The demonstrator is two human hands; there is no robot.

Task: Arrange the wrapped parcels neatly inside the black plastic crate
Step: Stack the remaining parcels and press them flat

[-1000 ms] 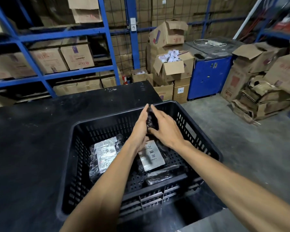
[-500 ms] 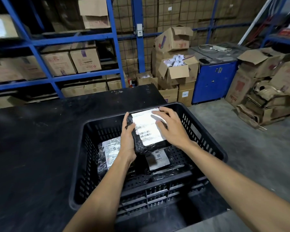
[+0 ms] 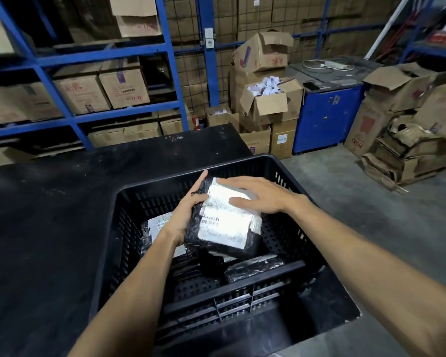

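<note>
A black plastic crate (image 3: 119, 215) stands on a black table. Both hands hold a black-wrapped parcel with a white shipping label (image 3: 224, 225) over the middle of the crate, label facing up. My left hand (image 3: 188, 210) grips its left side, and my right hand (image 3: 258, 194) lies flat across its far top edge. Beneath it, a flat labelled parcel (image 3: 160, 225) lies at the crate's left, partly hidden by my left wrist. A smaller dark wrapped parcel (image 3: 252, 269) lies near the crate's front wall.
The black table (image 3: 49, 228) reaches left and back from the crate. Blue shelving (image 3: 173, 65) with cardboard boxes lines the rear. Stacked open cartons (image 3: 268, 99), a blue cabinet (image 3: 325, 119) and flattened boxes (image 3: 407, 155) stand on the concrete floor to the right.
The parcel held on edge between both hands has been turned label-up and drawn nearer to me, lower in the crate. My right hand now spreads flat on top.
</note>
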